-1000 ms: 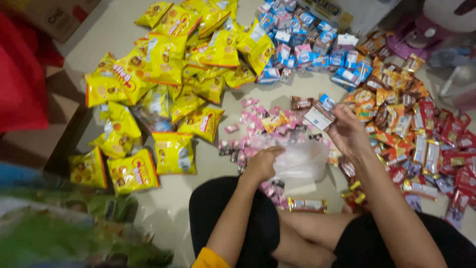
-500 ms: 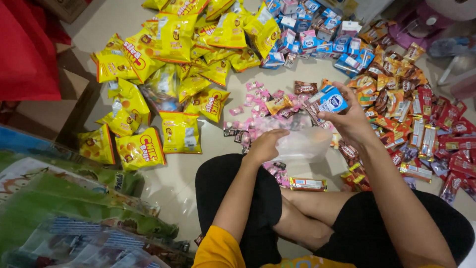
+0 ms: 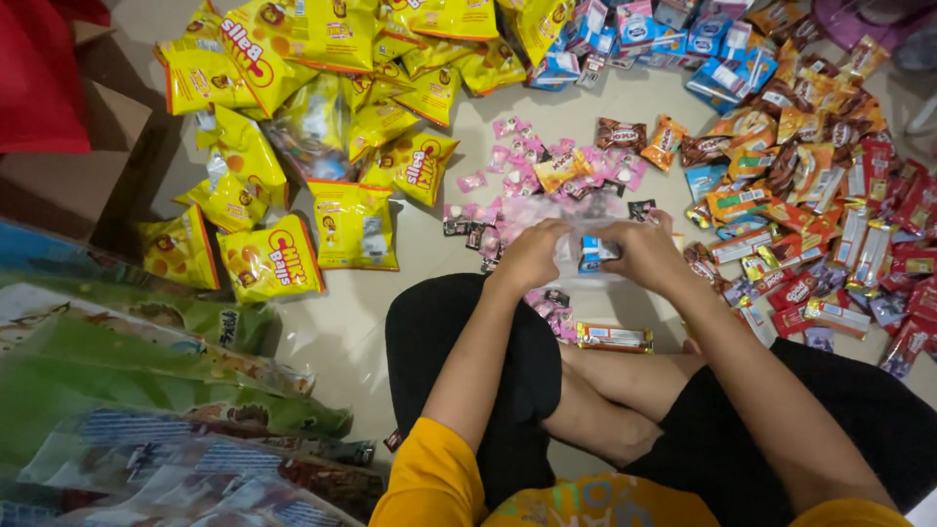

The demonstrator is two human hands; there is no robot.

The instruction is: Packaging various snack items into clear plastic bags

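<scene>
Head view: I see both hands meeting over the floor [image 3: 342, 332] just ahead of the crossed legs. Left hand [image 3: 532, 256] is closed on the rim of a clear plastic bag [image 3: 574, 256], fingers pinched narrow. Right hand [image 3: 644, 256] is wrapped around a small blue and white carton [image 3: 592, 252], pushing it into the bag mouth; carton sits between the two hands, partly covered by the film. Bag body mostly hidden by the hands, can't tell what else is in it

Around them on the floor: scatter of small pink candies [image 3: 517, 176] just beyond the hands, a few touching the bag. One long wrapped bar [image 3: 613, 338] lies just below the hands, near the knee. Pile of yellow snack bags [image 3: 322, 107] fills the far left part of the floor, overlapping each other. Blue cartons [image 3: 673, 39] heaped along the far edge. Orange and red wrapped bars [image 3: 830, 215] spread along the right side, close to the right forearm. Green packages [image 3: 146, 381] stacked at the near left corner, blurred
</scene>
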